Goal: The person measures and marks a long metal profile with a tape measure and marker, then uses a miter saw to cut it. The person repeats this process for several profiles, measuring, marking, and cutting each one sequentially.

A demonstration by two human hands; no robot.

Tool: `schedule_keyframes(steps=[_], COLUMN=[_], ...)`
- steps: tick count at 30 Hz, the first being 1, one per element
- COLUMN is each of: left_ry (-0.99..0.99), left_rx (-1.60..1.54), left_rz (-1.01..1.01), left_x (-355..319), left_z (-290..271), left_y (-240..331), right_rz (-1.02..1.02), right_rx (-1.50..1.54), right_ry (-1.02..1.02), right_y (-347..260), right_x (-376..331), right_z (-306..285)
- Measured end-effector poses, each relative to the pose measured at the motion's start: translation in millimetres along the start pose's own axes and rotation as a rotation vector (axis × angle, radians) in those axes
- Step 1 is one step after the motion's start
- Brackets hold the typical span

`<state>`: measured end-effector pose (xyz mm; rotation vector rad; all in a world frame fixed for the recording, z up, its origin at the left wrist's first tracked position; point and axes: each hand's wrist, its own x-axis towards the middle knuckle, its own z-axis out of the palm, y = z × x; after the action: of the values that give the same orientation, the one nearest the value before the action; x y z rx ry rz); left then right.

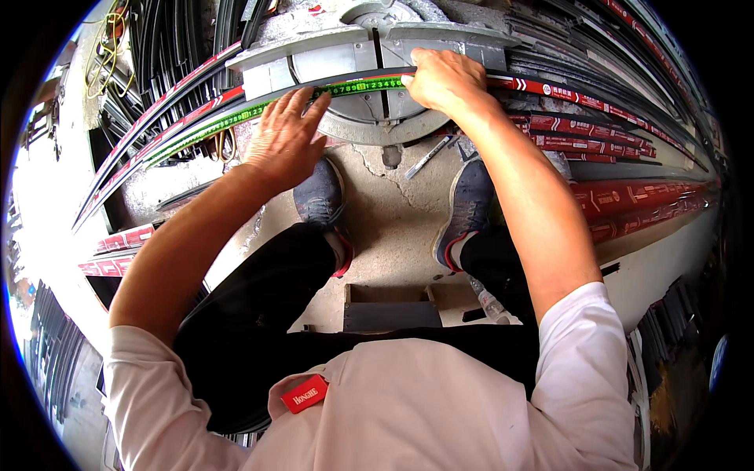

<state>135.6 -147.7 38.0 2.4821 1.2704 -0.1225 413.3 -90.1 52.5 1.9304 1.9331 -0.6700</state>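
A bright green measuring tape (365,85) is stretched along a long dark profile strip (565,94) with red film on it. The strip crosses the grey metal saw table (275,74) from side to side. My left hand (287,137) lies over the tape and strip with its fingers spread. My right hand (448,78) is closed at the tape's right end, thumb and fingers against the tape and strip. Just what its fingertips press on is partly hidden. The tape runs off to the left past my left hand; its case cannot be made out.
Dark profiles (188,47) are stacked at the far left, and red-wrapped ones (589,141) at the right. A marker-like pen (428,157) lies on the floor between my shoes. A low wooden stool (393,314) and a clear plastic bottle (491,302) are near my legs.
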Motion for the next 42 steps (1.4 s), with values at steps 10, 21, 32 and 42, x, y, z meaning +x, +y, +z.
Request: schedule_keyframes(steps=[10,21,32,42], left_ry=[0.109,0.195,0.214,0.237], left_rx=[0.041,-0.143,-0.096,-0.081], left_rz=[-0.362,-0.486,-0.462,-0.457], left_x=[34,49,50,50], left_z=[50,68,80,84], left_y=[87,108,103,101], right_rz=[0.022,0.048,0.008,0.129], right_rx=[0.033,0.041,0.037,0.259], right_ry=[-0.011,0.006,0.006,0.397], right_y=[4,1,1,32], right_x=[4,3,-3,-21], right_z=[7,4,0,24])
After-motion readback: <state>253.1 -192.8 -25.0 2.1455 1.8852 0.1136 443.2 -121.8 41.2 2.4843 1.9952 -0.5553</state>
